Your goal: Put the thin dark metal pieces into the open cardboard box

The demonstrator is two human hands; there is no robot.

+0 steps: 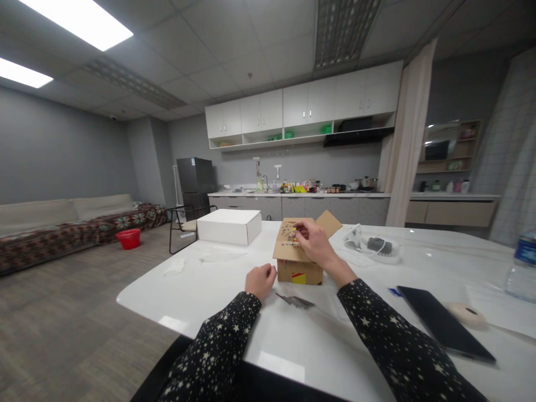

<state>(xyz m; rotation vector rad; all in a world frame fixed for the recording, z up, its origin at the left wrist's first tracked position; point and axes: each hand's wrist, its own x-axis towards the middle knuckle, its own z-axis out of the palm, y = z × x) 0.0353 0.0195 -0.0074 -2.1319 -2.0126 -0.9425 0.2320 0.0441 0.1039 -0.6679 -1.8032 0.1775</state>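
Note:
A brown cardboard box (299,272) with a red and yellow label stands on the white table, one flap raised at the back. Small dark pieces stud its top; they are too small to make out. Over that top is my right hand (314,241), thumb and fingers pinched together on something thin that I cannot make out. My left hand (260,281) rests curled on the table beside the box's left side, with its fingertips and anything in them hidden. Several thin dark metal rods (296,301), perhaps nails or screws, lie in front of the box.
A white box (229,226) sits behind on the left. To the right are a white device with a cable (377,248), a black tablet (444,321), a beige mouse-like object (465,315) and a water bottle (523,265). The white table's (201,290) edge runs along the left.

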